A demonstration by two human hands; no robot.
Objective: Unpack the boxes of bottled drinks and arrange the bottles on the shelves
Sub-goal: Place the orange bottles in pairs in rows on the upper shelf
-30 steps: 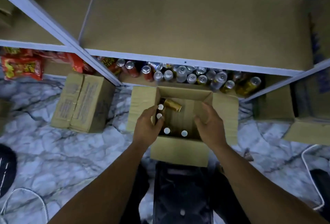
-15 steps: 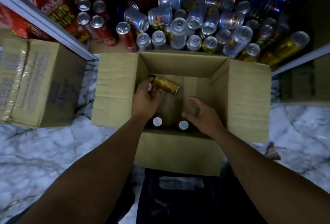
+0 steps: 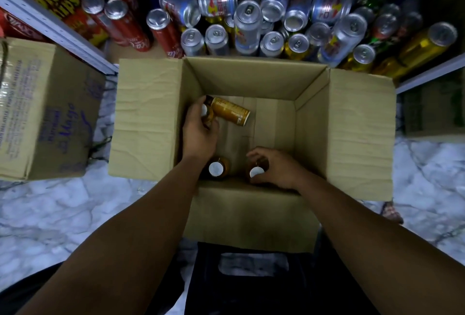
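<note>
An open cardboard box (image 3: pixel 362 138) stands on the floor before me. Inside, one gold-labelled brown bottle (image 3: pixel 230 113) lies on its side at the back left. My left hand (image 3: pixel 200 131) is curled around an upright white-capped bottle (image 3: pixel 205 112) right beside it. Two more white-capped bottles stand at the near wall: one (image 3: pixel 216 168) by my left wrist, the other (image 3: pixel 256 172) under the fingers of my right hand (image 3: pixel 276 167), which close around its neck.
The bottom shelf (image 3: pixel 427 77) behind the box is packed with silver, red and gold cans (image 3: pixel 247 25). A closed printed carton (image 3: pixel 47 111) sits at left on the marble floor (image 3: pixel 63 214). A dark crate (image 3: pixel 251 277) lies under me.
The view has dropped closer to the box. My left hand went deeper onto the back-left bottle. My right hand lowered onto the near-right bottle's cap.
</note>
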